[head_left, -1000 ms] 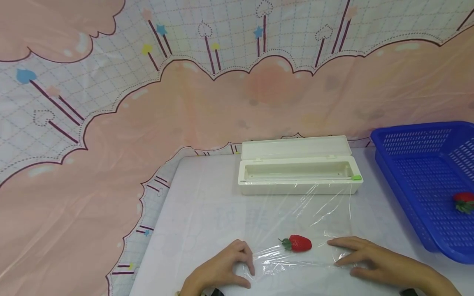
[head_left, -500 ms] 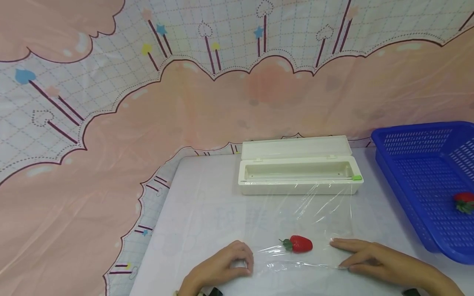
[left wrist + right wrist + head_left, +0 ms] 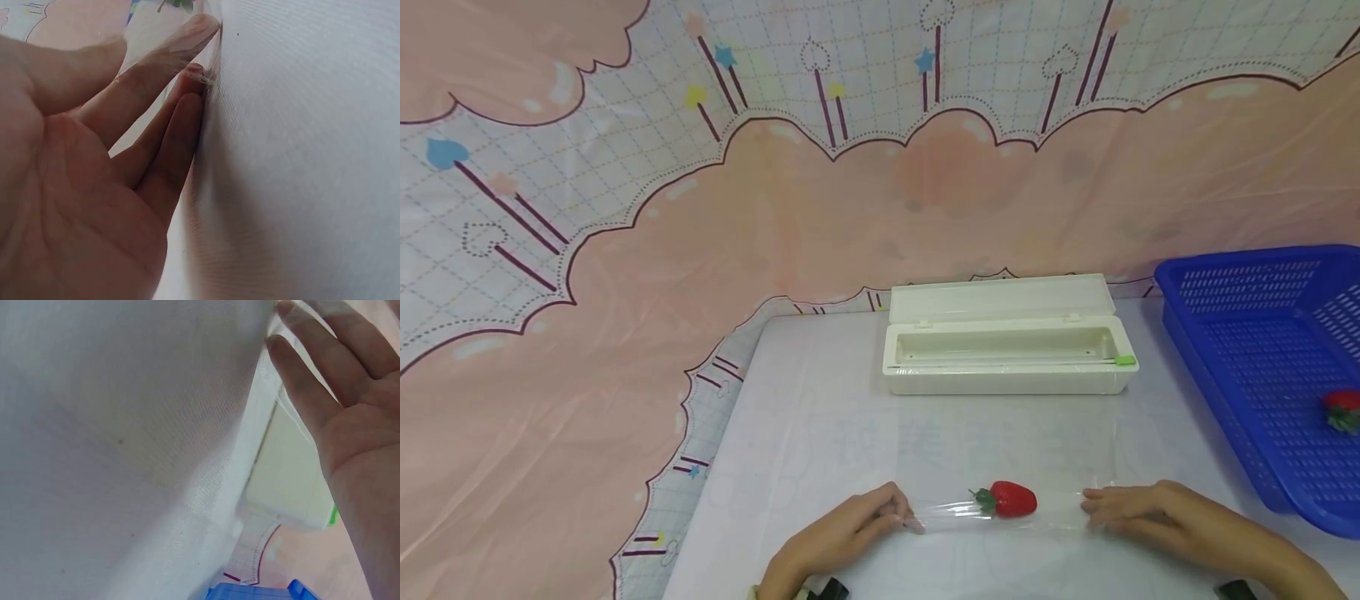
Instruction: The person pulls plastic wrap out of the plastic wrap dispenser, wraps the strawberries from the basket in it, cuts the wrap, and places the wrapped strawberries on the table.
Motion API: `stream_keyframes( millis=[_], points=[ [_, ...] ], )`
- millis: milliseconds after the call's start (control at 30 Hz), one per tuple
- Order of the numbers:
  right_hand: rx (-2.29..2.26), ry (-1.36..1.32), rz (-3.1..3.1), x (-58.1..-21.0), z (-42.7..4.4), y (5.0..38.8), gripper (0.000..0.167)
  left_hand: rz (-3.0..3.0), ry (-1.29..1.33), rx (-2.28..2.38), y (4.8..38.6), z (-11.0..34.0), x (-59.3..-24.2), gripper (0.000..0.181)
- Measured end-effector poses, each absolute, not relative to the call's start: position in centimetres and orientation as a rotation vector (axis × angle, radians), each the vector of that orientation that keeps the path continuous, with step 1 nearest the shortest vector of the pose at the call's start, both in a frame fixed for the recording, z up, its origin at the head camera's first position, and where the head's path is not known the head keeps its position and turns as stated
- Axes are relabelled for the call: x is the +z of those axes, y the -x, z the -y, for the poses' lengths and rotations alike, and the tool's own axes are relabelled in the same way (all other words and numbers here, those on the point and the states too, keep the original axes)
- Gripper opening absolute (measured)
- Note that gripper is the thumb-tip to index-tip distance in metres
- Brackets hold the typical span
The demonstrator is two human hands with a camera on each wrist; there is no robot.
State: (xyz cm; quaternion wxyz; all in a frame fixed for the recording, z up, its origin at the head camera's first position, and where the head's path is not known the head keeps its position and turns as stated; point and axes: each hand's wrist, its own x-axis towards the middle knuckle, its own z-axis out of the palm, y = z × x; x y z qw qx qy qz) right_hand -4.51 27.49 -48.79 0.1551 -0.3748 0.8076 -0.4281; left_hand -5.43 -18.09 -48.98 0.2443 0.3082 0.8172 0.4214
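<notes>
A red strawberry [image 3: 1013, 499] with green leaves lies on its side on clear cling film [image 3: 951, 511] at the front of the white table. To its left, my left hand [image 3: 842, 529] pinches the film, which bunches into streaks toward the fruit. My right hand [image 3: 1165, 512] holds the film's right side between thumb and fingertips. Up close in the left wrist view, film stretches across the fingers of the left hand [image 3: 94, 169]. Film also runs over the fingertips of the right hand [image 3: 362, 406] in the right wrist view. Neither hand touches the strawberry.
Behind the film stands a white cling film dispenser box [image 3: 1007, 382], lid raised, with a green slider [image 3: 1124, 361] at its right end. A blue plastic basket [image 3: 1210, 417] sits at the right, holding another strawberry [image 3: 1342, 410]. A patterned cloth [image 3: 820, 225] hangs behind.
Both hands have closed their fingers on the film. The film's front edge has lifted toward the strawberry, and the bright creases running to the box have gone. The strawberry has shifted slightly right.
</notes>
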Motion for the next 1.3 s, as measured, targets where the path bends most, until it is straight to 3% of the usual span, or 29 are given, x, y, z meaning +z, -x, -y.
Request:
stream_keyframes(
  millis=[667,1300],
  points=[
    [-1.265,0.977,-2.609,-48.7,-26.1,4.6,0.027,-2.339,-0.662,1.307,6.0,16.6,-48.5,0.022],
    [-1.061,0.512,-2.709,-48.0,-24.9,5.3,0.014,-2.465,-0.285,1.318,7.3,13.9,-48.1,0.015]
  ],
)
